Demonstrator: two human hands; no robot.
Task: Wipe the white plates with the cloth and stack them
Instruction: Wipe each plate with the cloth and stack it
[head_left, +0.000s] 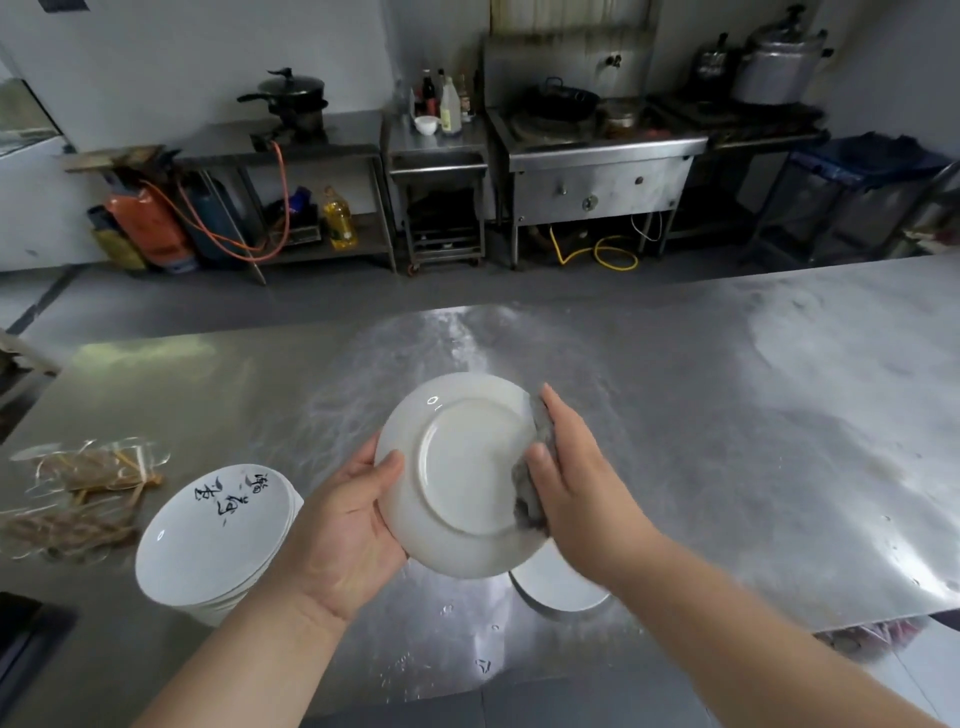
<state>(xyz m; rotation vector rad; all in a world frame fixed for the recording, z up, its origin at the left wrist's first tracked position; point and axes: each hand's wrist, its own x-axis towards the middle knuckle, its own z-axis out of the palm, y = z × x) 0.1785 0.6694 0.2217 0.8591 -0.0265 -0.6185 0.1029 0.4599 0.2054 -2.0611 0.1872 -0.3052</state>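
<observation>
Bench: bare steel, wet in streaks and droplets near the front edge, which fits plates coming to it damp.
Left grip: this bare hand is clamped on the plate's left rim, thumb on the side facing us and fingers curled behind. It looks like the steadying hold, so the other hand can rub.
Right grip: the other hand is closed on the cloth at the opposite rim, thumb on the near face and fingers reaching round the edge.
Plate: white, held up off the bench between both hands and tilted with its foot ring towards the person. I'd say the underside is being dried.
Cloth: grey and bunched, folded over the right rim and mostly hidden under the hand.
Plate below: another white one lies on the bench just under the right wrist. Whether it is wiped or waiting, I cannot tell.
Stack: white plates piled at the left, the top one bearing dark brush lettering. They sit close by the left arm, handy for taking or setting down.
Bundle: clear-wrapped sticks lie beyond the stack, near the left edge.
Far wall: a steel cooking range and an orange gas cylinder stand well apart from the work.
</observation>
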